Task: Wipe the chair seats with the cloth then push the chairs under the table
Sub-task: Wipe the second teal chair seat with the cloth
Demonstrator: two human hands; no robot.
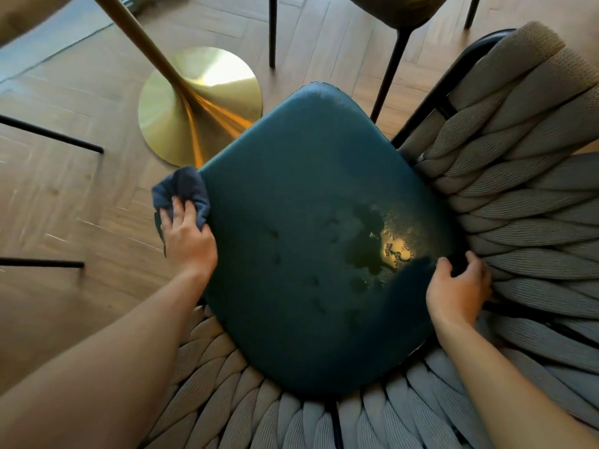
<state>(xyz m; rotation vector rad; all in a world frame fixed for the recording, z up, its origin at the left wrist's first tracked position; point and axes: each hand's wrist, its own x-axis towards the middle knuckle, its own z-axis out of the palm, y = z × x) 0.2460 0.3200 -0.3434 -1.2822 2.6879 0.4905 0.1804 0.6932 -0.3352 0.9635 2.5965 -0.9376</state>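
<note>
Teal leather covers the chair seat (311, 241), seen from the head camera with a woven rope backrest (518, 196) curving around its right and near sides. At the seat's left edge the left hand (186, 236) is closed on a bunched blue cloth (183, 189). The right hand (457, 291) curls loosely over the seat's right edge beside the rope, holding nothing. A wet patch (372, 244) glistens near the right hand, well apart from the cloth. If it is missed, or spread by a bunched cloth, liquid may run into the rope. The brass table base (197, 105) stands just beyond the seat.
</note>
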